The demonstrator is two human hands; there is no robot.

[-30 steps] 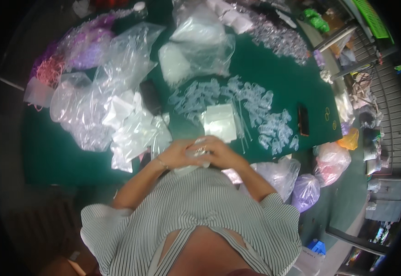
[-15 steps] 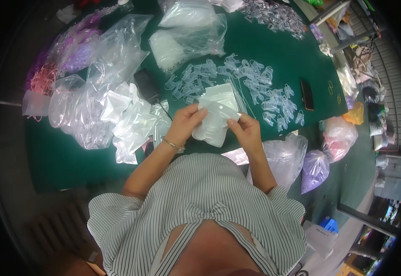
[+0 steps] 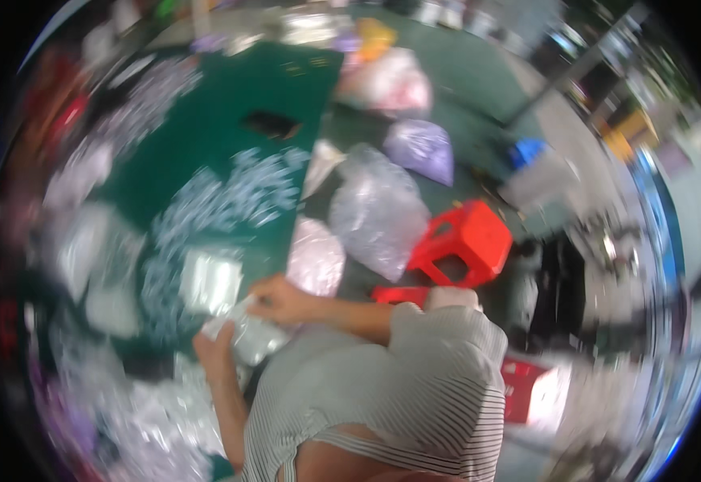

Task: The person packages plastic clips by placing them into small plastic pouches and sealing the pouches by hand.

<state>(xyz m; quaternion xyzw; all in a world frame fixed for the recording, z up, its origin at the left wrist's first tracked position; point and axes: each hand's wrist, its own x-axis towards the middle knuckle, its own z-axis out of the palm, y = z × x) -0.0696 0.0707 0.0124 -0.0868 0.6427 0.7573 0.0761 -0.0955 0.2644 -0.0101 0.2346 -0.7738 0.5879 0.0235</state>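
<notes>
Between my two hands is a small clear plastic bag (image 3: 258, 341), blurred by motion. My left hand (image 3: 215, 345) pinches its left edge, and my right hand (image 3: 279, 300) has fingers closed on its upper right corner. Just beyond them a stack of flat clear bags (image 3: 210, 281) lies on the green table (image 3: 238, 80). Past the stack spreads a heap of small clear plastic pieces (image 3: 226, 193), looped in shape. What lies inside the held bag, if anything, I cannot make out.
A dark phone (image 3: 271, 124) lies farther back on the table. Clear plastic packaging (image 3: 157, 414) crowds the left. Beyond the table's right edge sit a large clear sack (image 3: 374, 213), a purple sack (image 3: 419, 149), a pinkish sack (image 3: 316, 257) and a red stool (image 3: 483, 241).
The whole view has swung to the right, bringing the floor and the red stool into sight. Both hands still hold the plastic bag. The picture is now smeared.
</notes>
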